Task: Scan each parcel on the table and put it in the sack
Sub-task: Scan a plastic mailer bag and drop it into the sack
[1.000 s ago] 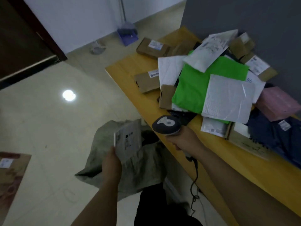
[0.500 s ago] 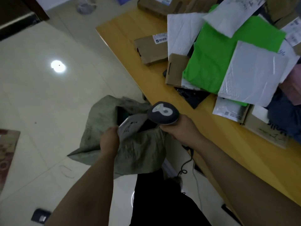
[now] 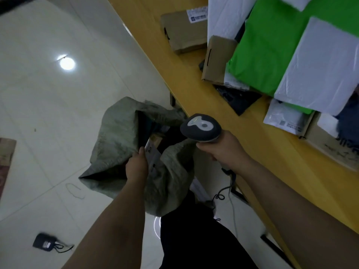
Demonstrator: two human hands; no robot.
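Flanking yellow table (image 3: 194, 84): pale, seemingly tiled floor (image 3: 58, 105).

tiled floor (image 3: 38, 94): black adapter (image 3: 43, 244) (corded) | string loop (image 3: 74, 190) | lamp glare (image 3: 67, 63)

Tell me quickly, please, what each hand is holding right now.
Left hand: holds a flat white labelled parcel at the mouth of the grey-green woven sack.
Right hand: grips the dark grey corded handheld scanner.

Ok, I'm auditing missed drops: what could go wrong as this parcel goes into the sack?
The sack is half open, so the white parcel in the left hand may catch its rim and slide to the floor. The cable dangling from the scanner in the right hand could snag on the sack.
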